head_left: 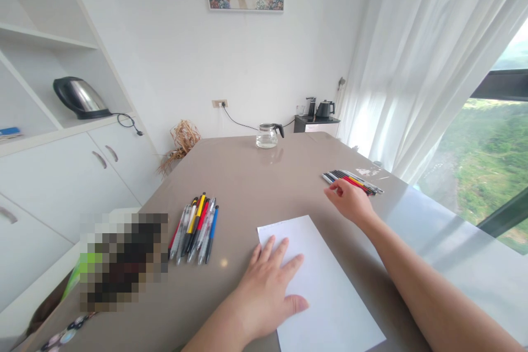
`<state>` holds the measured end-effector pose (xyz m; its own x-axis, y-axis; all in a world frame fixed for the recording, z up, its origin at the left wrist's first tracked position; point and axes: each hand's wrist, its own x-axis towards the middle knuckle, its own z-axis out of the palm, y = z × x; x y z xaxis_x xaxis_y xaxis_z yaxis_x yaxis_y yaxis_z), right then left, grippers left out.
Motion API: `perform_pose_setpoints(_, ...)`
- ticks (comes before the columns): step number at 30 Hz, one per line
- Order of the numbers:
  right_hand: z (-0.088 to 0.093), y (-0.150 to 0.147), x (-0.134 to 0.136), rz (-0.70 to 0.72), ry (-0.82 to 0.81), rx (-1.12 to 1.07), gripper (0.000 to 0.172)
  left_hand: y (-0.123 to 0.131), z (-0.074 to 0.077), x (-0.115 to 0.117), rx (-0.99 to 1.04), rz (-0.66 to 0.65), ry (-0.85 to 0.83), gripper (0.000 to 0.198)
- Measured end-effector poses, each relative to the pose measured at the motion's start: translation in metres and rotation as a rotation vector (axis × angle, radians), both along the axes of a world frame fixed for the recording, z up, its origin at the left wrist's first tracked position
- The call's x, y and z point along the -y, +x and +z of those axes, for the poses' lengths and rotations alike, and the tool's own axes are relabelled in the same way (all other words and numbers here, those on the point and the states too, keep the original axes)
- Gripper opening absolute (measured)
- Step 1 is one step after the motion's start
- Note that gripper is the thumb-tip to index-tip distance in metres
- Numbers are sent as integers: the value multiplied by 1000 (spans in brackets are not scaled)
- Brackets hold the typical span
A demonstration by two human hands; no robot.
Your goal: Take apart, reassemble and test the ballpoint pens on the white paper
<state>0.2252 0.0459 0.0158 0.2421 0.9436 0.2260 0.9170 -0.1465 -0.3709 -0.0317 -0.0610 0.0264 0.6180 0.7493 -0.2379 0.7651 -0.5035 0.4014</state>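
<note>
My left hand (274,291) lies flat with fingers spread on a white sheet of paper (325,297), which rests on the brown table. Farther off to the right, my right hand (350,198) has its fingers curled in at the near edge of a row of pens (350,176). Whatever those fingers hold, if anything, I cannot make out. Part of the row is hidden behind that hand. On the left, a bunch of pens (196,228) in clear, yellow, red, black and blue lies apart from the paper.
A glass pot (267,136) with a black handle stands at the table's far end. White scraps (369,171) lie beyond the right-hand pens. A blurred-out patch (127,261) covers something at the left edge. White curtains (400,55) hang along the right.
</note>
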Motion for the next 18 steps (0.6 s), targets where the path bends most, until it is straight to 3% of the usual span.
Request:
perform_pose_setpoints(3,6,-22,18,508,-311,-135,28,-4,0,-1,29,-2,15,62)
perform_pose_setpoints(6,7,-35,28,751,-571,-138,19,-7,-3,-2,54,-8,25,62)
perform_pose_setpoints(9,6,-37,29,769,-575,-85,14,-6,-6,-3,55,-16,41,62)
perform_pose_setpoints(12,5,-37,27,763,-578,-81,14,-9,-5,-9,34,54,177,55)
perform_pose_setpoints(16,4,-35,25,754,-602,-98,14,-31,10,-29,-89,348,439,32)
perform_pose_setpoints(18,3,-35,25,759,-604,-103,14,-50,22,-43,-198,489,519,29)
